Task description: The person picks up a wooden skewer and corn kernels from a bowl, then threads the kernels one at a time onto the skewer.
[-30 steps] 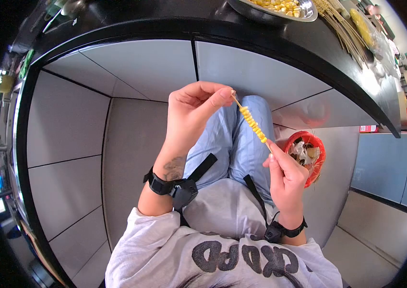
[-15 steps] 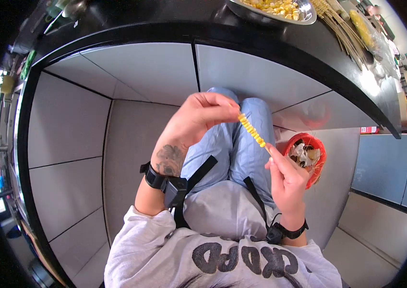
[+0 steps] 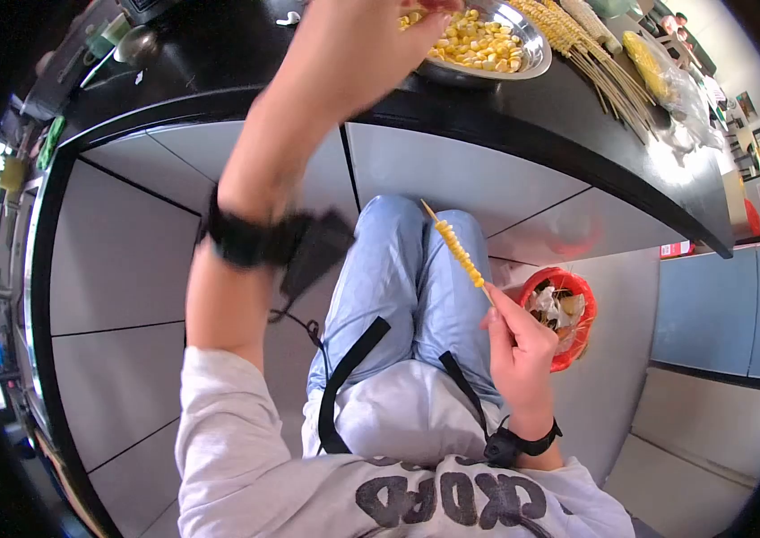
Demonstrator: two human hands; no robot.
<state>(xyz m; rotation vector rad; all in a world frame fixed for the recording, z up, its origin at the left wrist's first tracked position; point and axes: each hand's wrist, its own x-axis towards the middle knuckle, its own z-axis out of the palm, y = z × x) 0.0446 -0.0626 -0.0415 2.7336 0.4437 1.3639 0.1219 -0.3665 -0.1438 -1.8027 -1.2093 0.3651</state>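
My right hand (image 3: 523, 354) pinches the lower end of a thin wooden skewer over my lap. Yellow corn kernels are threaded along the corn skewer (image 3: 459, 252), and its bare pointed tip sticks up past them. My left hand (image 3: 380, 45) is at the top edge of the view, at the left side of a metal bowl (image 3: 537, 63) of loose corn kernels (image 3: 483, 45). Its fingers are partly cut off and blurred, so whether they hold a kernel cannot be seen.
Several finished corn skewers (image 3: 591, 67) lie on the black counter (image 3: 210, 54) right of the bowl, beside a bagged corn cob (image 3: 649, 63). A red bin (image 3: 584, 309) with scraps stands on the floor at right. A spoon (image 3: 135, 45) rests at the back left.
My left hand has left the skewer's tip and moved up to the bowl. The skewer's pointed end is now uncovered. My right hand has shifted slightly down and left with the skewer.
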